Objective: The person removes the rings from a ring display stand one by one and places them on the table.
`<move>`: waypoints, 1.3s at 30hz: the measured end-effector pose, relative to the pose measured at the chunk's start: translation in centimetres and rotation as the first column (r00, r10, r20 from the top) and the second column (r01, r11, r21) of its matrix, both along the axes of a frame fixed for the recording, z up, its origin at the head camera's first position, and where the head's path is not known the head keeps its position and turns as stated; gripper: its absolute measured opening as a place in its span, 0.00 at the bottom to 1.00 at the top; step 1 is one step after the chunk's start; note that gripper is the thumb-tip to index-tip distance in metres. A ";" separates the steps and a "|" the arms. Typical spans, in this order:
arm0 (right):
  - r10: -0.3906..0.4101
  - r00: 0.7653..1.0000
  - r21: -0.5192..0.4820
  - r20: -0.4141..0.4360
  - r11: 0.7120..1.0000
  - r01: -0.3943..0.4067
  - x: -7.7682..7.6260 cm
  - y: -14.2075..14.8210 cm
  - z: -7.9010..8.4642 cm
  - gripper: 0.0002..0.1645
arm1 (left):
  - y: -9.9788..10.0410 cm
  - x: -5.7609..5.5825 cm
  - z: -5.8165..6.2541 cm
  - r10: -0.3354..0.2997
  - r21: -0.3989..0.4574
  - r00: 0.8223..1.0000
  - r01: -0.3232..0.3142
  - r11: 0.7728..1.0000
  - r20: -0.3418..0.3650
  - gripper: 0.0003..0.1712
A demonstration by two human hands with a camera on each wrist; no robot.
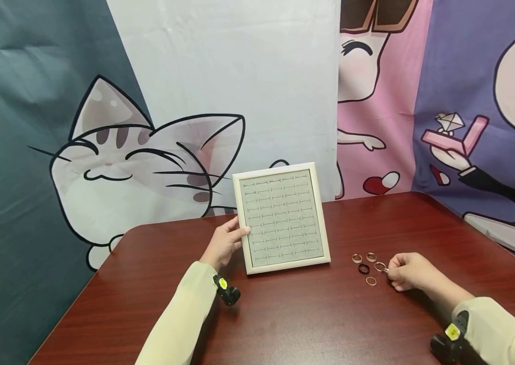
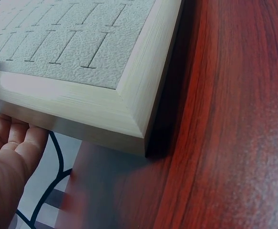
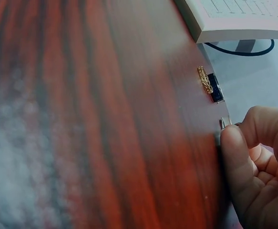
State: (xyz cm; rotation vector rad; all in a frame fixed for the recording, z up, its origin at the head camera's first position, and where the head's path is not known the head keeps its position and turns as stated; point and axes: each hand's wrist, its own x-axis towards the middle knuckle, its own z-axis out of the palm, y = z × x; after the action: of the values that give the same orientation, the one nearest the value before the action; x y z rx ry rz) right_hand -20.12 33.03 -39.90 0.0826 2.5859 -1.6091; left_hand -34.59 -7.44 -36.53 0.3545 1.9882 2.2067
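My left hand (image 1: 226, 244) grips the left edge of a white-framed ring display board (image 1: 280, 218), thumb on the front and fingers behind. The board stands tilted back on the table, its grey padded face lined with rows of slits. In the left wrist view the frame's corner (image 2: 136, 114) shows close up. My right hand (image 1: 409, 272) pinches a small ring between thumb and forefinger, mostly hidden by the fingertips. Right beside them is a silvery ring (image 1: 376, 268). Near it lie a black ring (image 1: 364, 272), a thin gold ring (image 1: 371, 285) and two wider rings (image 1: 356, 261).
The reddish-brown wooden table (image 1: 294, 319) carries the board left of the rings. Behind its far edge hangs a cloth backdrop (image 1: 239, 66) printed with a cartoon cat and figures. Each wrist wears a small black camera (image 1: 229, 294).
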 end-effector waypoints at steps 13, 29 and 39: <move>0.009 1.000 0.018 0.002 1.000 -0.009 0.1 -0.2 0.3 0.05 | 0.0 0.1 0.2 -0.008 -0.004 1.000 0.008 1.000 -0.008 0.28; 0.044 0.999 0.027 -0.005 0.999 -0.044 0.6 -0.2 0.5 0.05 | 0.0 0.3 0.2 -0.002 0.004 1.000 0.002 1.000 -0.003 0.28; 0.043 0.999 0.016 0.003 0.999 -0.043 0.7 -0.1 0.4 0.04 | 0.0 0.2 0.2 -0.010 0.009 1.000 0.010 1.000 -0.009 0.27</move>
State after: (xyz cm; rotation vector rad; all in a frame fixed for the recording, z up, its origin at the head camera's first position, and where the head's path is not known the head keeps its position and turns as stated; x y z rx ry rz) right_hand -19.44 32.89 -39.54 0.0295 2.5804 -1.5731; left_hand -34.39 -7.44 -36.35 0.3756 1.9776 2.2121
